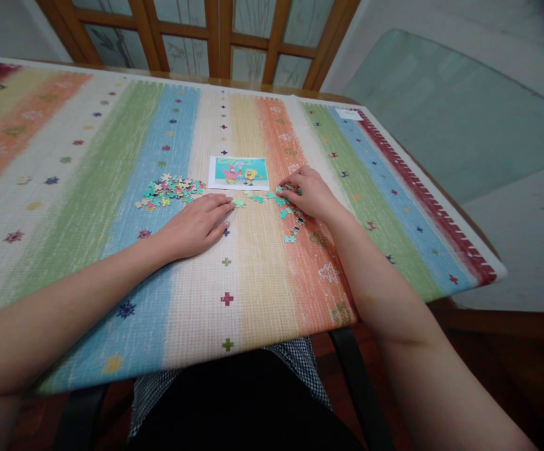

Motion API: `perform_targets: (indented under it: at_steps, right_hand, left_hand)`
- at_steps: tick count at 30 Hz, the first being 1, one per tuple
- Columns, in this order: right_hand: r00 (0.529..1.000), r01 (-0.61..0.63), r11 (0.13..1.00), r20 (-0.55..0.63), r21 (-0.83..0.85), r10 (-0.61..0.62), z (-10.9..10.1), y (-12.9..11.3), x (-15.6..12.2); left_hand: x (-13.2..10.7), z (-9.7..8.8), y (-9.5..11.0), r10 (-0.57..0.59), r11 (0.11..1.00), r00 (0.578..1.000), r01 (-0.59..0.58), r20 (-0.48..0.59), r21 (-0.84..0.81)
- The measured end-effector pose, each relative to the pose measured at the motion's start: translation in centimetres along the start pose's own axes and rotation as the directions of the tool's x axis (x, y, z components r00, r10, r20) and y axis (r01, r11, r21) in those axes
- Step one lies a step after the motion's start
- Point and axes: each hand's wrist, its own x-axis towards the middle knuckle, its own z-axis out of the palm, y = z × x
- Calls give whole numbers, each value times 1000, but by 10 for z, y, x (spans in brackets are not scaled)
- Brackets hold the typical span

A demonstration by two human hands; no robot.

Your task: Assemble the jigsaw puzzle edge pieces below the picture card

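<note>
On the striped cloth (262, 294) over the bench (338, 97), knobbly puzzle pieces (171, 190) heap left of a rectangular card (239, 173). The left hand (201, 225) lies flat, unclenched; the right hand (313, 193) curls over loose pieces (289, 239), grip unclear.

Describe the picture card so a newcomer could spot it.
Find the striped tablecloth, then its heap of puzzle pieces. Between that heap and the right hand lies the rectangular picture card. Unlike the small, notched pieces nearby, it has straight edges and shows a whole cartoon scene.
</note>
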Motion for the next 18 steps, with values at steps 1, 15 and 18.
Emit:
perform_targets:
  at_steps: [1,15,18]
  right_hand:
    - [1000,-6,1000,-3,6,6,1,0,1]
    - [981,-190,930,23,315,192,-1,-7,13]
    - [967,-236,869,13,435,256,-5,-9,9]
  left_hand:
    - [0,0,0,0,1000,1000,0,-1,1]
    - [0,-1,1,-8,1000,1000,8,2,-4]
    - [0,-1,1,-9,1000,1000,9,4,-12]
